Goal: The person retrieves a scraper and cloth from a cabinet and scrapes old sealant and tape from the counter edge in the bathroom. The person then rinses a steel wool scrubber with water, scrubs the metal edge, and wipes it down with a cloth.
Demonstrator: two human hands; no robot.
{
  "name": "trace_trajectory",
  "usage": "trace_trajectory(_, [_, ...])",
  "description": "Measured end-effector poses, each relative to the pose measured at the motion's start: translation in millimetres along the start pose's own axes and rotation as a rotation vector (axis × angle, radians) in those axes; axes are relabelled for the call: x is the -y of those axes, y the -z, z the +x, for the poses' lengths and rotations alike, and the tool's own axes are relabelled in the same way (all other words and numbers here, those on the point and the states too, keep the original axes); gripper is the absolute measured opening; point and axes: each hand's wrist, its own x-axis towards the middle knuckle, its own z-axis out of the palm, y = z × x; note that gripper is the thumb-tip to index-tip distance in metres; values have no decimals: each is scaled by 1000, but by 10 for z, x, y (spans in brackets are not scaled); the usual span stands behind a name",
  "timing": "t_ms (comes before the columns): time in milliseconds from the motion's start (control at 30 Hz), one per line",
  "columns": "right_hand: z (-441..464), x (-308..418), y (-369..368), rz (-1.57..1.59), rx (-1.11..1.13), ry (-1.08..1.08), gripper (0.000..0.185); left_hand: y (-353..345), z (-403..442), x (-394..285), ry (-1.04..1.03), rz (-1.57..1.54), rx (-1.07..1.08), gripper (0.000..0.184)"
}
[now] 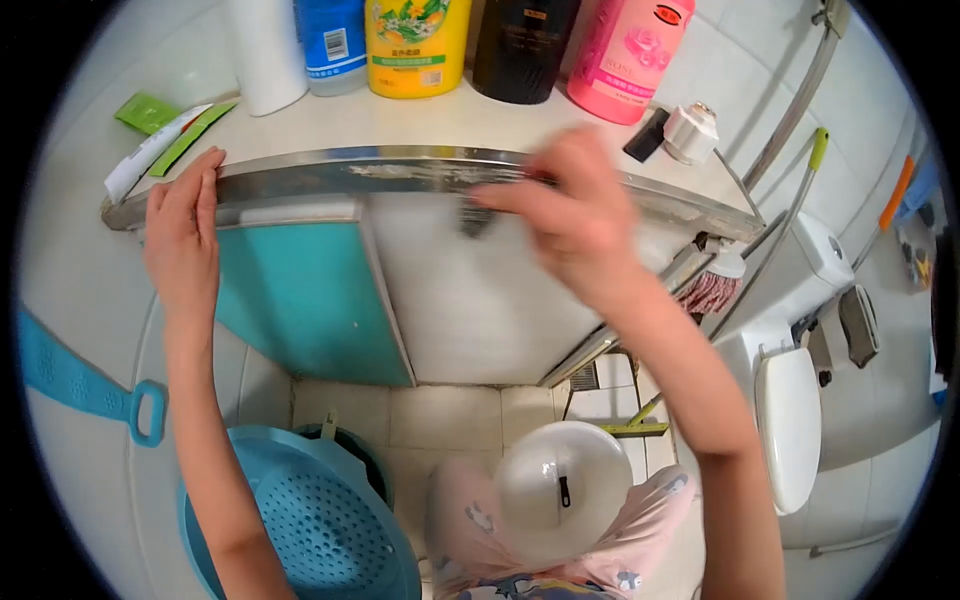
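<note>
My left hand rests on the left end of the counter's metal edge strip, its fingers stretched over the rim. In front of the strip, my right hand is closed and smeared by motion. It grips a small dark brush-like tool, whose blurred end hangs just below the strip; its exact kind cannot be made out. Whitish worn patches show along the strip near the tool. Under it are a turquoise cabinet panel and a white panel.
Several bottles, including a yellow bottle and a pink bottle, line the countertop. Below stand a blue perforated basin and a white basin holding a black-handled tool. A toilet is at right.
</note>
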Motion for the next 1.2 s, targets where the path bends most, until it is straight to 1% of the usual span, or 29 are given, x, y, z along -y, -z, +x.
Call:
trace_trajectory(33, [73,70,-206,59,-19,22,15,-14,-17,-4,5,6,0,23])
trace_trajectory(133, [203,199,-281,38,18,21,11,13,-28,5,26,-62,8,23])
trace_trajectory(167, [92,136,-185,74,-7,-29,16,18,-21,-13,9,-91,4,23])
trace_trajectory(233, [-211,-10,199,-50,3,-169,22,49,-3,15,-8,-121,-11,23])
trace_trajectory(267, [-307,-7,401,-77,6,-292,30,101,-10,29,12,-133,18,22])
trace_trajectory(300, [-379,-33,514,-103,4,-368,33,114,9,27,33,-142,44,22])
trace_trajectory(333, [-264,84,579,-122,73,-470,34,117,16,67,56,-158,68,22])
trace_trajectory(367, [-188,98,487,-130,25,-432,33,113,21,139,93,-136,65,22])
trace_trajectory(433, [43,191,236,-122,60,-301,33,120,-1,295,162,-101,54,22])
trace_trajectory(500, [332,325,-133,-66,61,-169,33,130,-17,301,172,-82,42,24])
trace_trajectory(567, [579,469,-575,3,16,-91,21,127,-9,303,175,-109,44,25])
trace_trajectory(600, [690,547,-812,45,-9,-42,10,126,-23,315,170,-99,33,24])
trace_trajectory(633, [791,589,-1123,91,-6,22,4,110,-25,316,156,-94,21,24])
trace_trajectory(667, [946,721,-1295,95,10,68,6,120,-22,310,142,-88,3,24])
trace_trajectory(733, [1023,783,-1323,140,-2,35,7,137,-42,349,156,-90,-10,22])
trace_trajectory(767, [941,748,-1211,126,-17,-31,9,141,-75,374,168,-99,-12,21])
trace_trajectory(800, [780,654,-999,109,-27,-93,12,162,-82,363,182,-101,-9,21])
trace_trajectory(867, [528,538,-526,-3,59,-226,22,183,-87,328,221,-110,-2,21])
trace_trajectory(967, [598,551,-487,-28,110,-249,25,99,-123,381,177,-171,-68,23])
trace_trajectory(1033, [779,634,-845,-14,41,-124,22,77,-122,372,212,-164,-55,23])
trace_trajectory(1067, [946,714,-1074,40,78,-86,20,78,-124,375,227,-159,-48,23])
trace_trajectory(1100, [1056,788,-1351,112,28,-48,17,71,-133,384,206,-138,-58,23])
trace_trajectory(1133, [1208,930,-1473,127,23,20,19,69,-133,399,183,-117,-74,23])
trace_trajectory(1167, [1305,1018,-1542,124,58,20,19,73,-119,403,163,-102,-93,23])
trace_trajectory(1200, [1302,1031,-1566,118,-10,41,19,83,-107,409,177,-94,-74,23])
